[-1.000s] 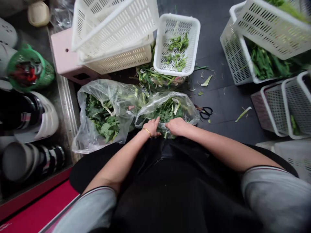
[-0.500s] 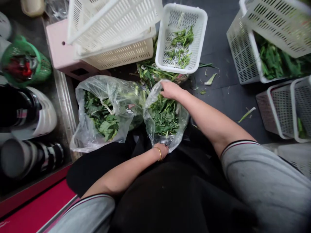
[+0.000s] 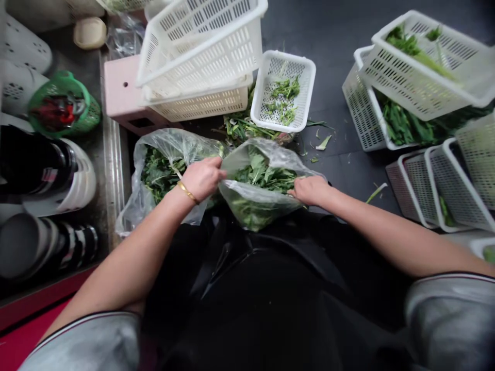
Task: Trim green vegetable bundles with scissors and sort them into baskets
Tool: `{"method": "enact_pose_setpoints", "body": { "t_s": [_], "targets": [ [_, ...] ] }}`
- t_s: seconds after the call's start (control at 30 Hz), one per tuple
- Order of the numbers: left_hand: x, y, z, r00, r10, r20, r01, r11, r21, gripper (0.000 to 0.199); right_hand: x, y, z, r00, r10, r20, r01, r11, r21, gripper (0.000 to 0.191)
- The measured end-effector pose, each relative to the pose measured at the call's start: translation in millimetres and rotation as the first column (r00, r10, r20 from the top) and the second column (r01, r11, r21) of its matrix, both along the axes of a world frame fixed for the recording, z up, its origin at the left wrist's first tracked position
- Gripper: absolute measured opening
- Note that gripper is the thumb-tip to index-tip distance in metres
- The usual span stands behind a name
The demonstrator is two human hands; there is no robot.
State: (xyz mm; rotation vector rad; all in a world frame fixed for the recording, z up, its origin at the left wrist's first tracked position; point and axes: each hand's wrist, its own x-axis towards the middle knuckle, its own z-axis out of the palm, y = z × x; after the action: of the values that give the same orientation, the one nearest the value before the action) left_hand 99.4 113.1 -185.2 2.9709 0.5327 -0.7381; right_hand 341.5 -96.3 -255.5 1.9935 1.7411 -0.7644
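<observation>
A clear plastic bag point(image 3: 255, 203) full of leafy greens point(image 3: 263, 172) stands between my knees with its mouth spread wide. My left hand point(image 3: 203, 179), a gold bangle at its wrist, is closed on the left side of the bag's rim. On the right side of the rim, my right hand point(image 3: 309, 190) pinches the plastic. A second clear bag point(image 3: 129, 206) of greens lies to the left, partly behind my left hand and forearm.
Beyond the bags, a small white basket point(image 3: 255, 116) holds a few sprigs. Stacked white baskets point(image 3: 201, 62) rest by a pink box point(image 3: 121, 85). More baskets point(image 3: 417, 93) with greens stand at right, a green basket point(image 3: 91, 116) at left. Scraps litter the dark floor.
My left hand has moved from the near edge to the left rim, and my right hand from the far edge to the right rim. The bag's mouth is now stretched sideways. The view has shifted.
</observation>
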Motion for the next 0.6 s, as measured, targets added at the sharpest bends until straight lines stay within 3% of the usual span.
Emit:
{"method": "enact_pose_setpoints", "body": {
  "t_s": [0.07, 0.13, 0.2, 0.3, 0.37, 0.43, 0.53, 0.6],
  "targets": [
    [-11, -4, -4.3, 0.998, -0.042, -0.046, 0.041, 0.999, -0.004, 0.032, -26, -11, -1.0, 1.000, 0.009, 0.004, -0.009, 0.999, -0.043, 0.059],
    [-24, -18, -24.8, 0.972, -0.105, -0.208, 0.088, 0.992, -0.087, 0.033, -51, -26, -9.9, 0.998, 0.043, -0.043, -0.048, 0.991, -0.122, 0.058],
    [-36, -30, -47.4, 0.940, -0.123, -0.319, 0.087, 0.988, -0.125, 0.034, -67, -37, -19.3, 0.986, 0.098, -0.132, -0.118, 0.980, -0.158, 0.044],
    [-42, -32, -60.9, 0.961, -0.096, -0.259, 0.078, 0.994, -0.077, 0.034, -67, -37, -25.9, 0.971, 0.153, -0.186, -0.166, 0.984, -0.057, 0.040],
    [-35, -22, -55.0, 0.980, -0.104, -0.171, 0.092, 0.993, -0.076, 0.034, -54, -27, -28.5, 0.986, 0.134, -0.095, -0.122, 0.985, 0.124, 0.061],
    [-25, -8, -43.8, 0.986, -0.128, -0.109, 0.118, 0.988, -0.099, 0.035, -36, -15, -33.5, 0.999, 0.024, 0.023, -0.028, 0.973, 0.227, 0.077],
    [-15, 13, -27.8, 0.987, -0.138, -0.078, 0.130, 0.986, -0.099, 0.036, 3, -3, -39.9, 0.957, -0.268, 0.114, 0.255, 0.960, 0.118, 0.058],
    [-16, 26, -18.9, 0.991, -0.123, -0.059, 0.116, 0.987, -0.109, 0.035, 37, 2, -34.4, 0.901, -0.407, 0.149, 0.402, 0.914, 0.063, 0.044]
  ]
}}
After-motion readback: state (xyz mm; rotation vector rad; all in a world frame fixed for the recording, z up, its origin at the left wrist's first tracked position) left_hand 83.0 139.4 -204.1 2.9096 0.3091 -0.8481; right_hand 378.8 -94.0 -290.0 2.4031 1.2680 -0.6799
